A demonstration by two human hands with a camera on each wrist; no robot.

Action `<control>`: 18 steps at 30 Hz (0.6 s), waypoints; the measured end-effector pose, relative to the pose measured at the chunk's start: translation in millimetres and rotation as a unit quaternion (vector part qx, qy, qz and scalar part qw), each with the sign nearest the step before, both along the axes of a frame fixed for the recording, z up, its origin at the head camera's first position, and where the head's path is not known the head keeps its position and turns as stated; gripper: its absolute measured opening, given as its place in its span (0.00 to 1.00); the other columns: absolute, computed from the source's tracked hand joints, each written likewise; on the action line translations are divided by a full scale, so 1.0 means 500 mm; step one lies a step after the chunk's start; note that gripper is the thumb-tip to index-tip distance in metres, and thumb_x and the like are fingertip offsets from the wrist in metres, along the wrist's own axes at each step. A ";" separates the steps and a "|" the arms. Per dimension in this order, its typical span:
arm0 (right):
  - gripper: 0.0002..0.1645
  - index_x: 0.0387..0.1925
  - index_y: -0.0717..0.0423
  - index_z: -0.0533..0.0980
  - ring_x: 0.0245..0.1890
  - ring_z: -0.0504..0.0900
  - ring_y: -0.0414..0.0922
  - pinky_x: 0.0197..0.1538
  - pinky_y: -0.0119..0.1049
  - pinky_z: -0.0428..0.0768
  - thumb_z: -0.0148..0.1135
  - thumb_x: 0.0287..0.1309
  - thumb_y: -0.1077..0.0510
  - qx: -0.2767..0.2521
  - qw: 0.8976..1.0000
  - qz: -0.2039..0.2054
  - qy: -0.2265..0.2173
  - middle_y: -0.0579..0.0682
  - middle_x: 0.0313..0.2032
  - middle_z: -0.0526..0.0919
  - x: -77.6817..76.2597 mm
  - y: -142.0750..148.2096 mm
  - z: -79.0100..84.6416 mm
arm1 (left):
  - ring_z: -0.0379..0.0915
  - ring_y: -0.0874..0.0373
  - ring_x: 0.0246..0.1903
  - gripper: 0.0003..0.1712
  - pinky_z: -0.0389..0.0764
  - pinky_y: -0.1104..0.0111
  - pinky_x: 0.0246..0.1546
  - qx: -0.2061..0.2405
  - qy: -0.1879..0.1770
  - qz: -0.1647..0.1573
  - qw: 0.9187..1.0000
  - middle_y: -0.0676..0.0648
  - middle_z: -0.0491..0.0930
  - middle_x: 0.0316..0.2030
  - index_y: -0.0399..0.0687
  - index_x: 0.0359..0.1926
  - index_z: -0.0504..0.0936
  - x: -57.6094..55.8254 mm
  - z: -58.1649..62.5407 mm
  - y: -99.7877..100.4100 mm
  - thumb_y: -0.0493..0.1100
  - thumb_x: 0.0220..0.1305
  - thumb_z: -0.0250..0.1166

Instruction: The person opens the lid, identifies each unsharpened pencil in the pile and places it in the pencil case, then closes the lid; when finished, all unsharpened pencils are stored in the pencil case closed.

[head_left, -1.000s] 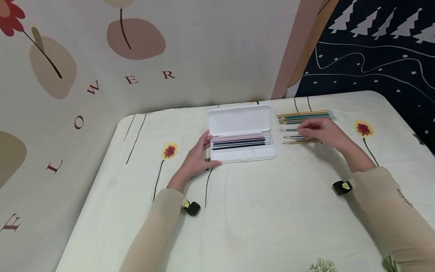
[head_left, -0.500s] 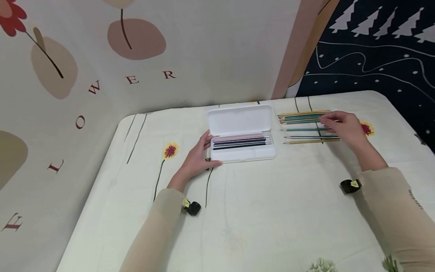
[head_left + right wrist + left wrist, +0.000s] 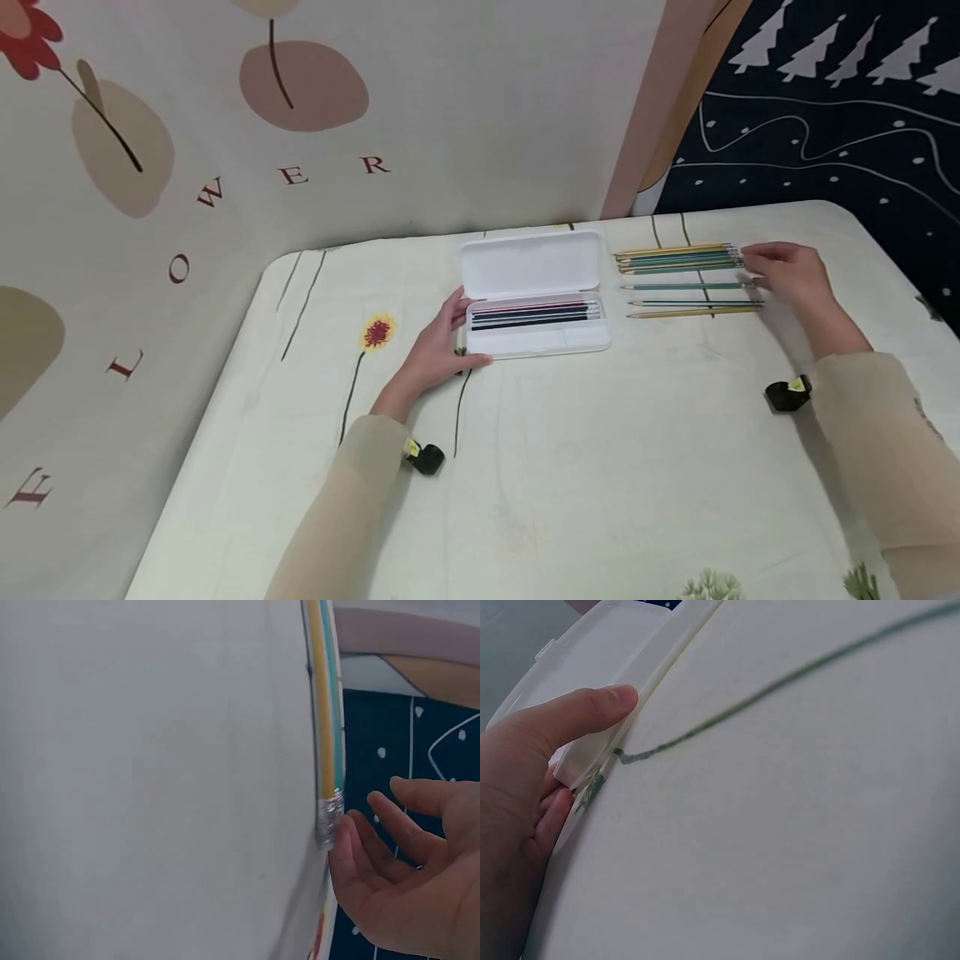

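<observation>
A white pencil case (image 3: 551,340) lies with its lid (image 3: 531,265) folded back, several dark pencils (image 3: 532,316) inside. My left hand (image 3: 437,348) holds the case's left end, thumb (image 3: 600,706) on the front edge and other fingers round the corner. To the right of the case, a row of gold and green pencils (image 3: 675,260) lies side by side. In front of it lie a green pencil (image 3: 682,287), a dark-and-white one (image 3: 693,302) and a gold one (image 3: 690,314). My right hand (image 3: 793,271), fingers loosely bent, has its fingertips at the metal-banded ends of the row.
A pale cloth (image 3: 525,483) with printed flowers covers the table. At the back stands a light wall hanging (image 3: 480,108) with lettering, and a dark tree-patterned cloth (image 3: 825,150) hangs at the right. Small black cameras (image 3: 426,458) sit at both wrists.
My right hand has moved right along the pencils to their ends, uncovering the three separate ones in front. My left hand has stayed on the case.
</observation>
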State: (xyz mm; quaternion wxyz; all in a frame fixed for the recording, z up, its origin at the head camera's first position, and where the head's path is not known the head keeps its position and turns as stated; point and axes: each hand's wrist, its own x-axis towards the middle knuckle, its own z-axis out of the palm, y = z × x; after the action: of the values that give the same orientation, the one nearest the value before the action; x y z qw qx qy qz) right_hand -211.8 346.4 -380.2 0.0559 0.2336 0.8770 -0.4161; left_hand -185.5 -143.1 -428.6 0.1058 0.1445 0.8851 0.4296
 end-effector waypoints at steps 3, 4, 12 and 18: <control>0.32 0.73 0.58 0.62 0.58 0.73 0.50 0.37 0.19 0.74 0.43 0.76 0.47 0.001 1.000 0.004 -0.010 0.62 0.75 0.58 -0.012 0.006 -0.011 | 0.61 0.50 0.73 0.68 0.61 0.56 0.76 0.002 0.000 -0.002 1.000 0.48 0.60 0.74 0.53 0.80 0.40 0.001 0.001 -0.002 0.47 0.51 0.79; 0.32 0.73 0.59 0.62 0.59 0.72 0.51 0.34 0.17 0.71 0.43 0.76 0.47 0.005 1.000 0.008 -0.012 0.63 0.75 0.57 -0.014 0.009 -0.014 | 0.61 0.50 0.73 0.68 0.61 0.55 0.76 0.004 0.000 -0.002 1.000 0.48 0.60 0.74 0.53 0.80 0.40 0.001 0.001 -0.001 0.47 0.51 0.79; 0.30 0.70 0.59 0.66 0.51 0.69 0.50 0.31 0.16 0.69 0.45 0.75 0.48 0.022 0.999 0.037 -0.018 0.64 0.72 0.62 -0.035 0.027 -0.031 | 0.61 0.50 0.73 0.68 0.61 0.56 0.75 0.002 0.003 0.000 1.000 0.48 0.60 0.74 0.54 0.80 0.40 -0.002 0.000 -0.001 0.48 0.51 0.79; 0.28 0.66 0.63 0.69 0.49 0.68 0.51 0.30 0.20 0.69 0.50 0.73 0.51 0.031 0.998 0.043 -0.021 0.65 0.65 0.66 -0.036 0.023 -0.035 | 0.62 0.50 0.73 0.68 0.61 0.56 0.76 0.002 0.001 0.003 1.000 0.49 0.61 0.74 0.53 0.80 0.41 -0.002 0.001 0.000 0.48 0.50 0.80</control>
State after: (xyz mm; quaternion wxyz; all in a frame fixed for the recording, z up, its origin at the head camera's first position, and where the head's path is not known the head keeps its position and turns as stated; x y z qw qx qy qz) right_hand -230.0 357.9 -397.4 0.0847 0.2057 0.8974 -0.3810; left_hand -186.3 -143.0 -428.1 0.1030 0.1430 0.8846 0.4317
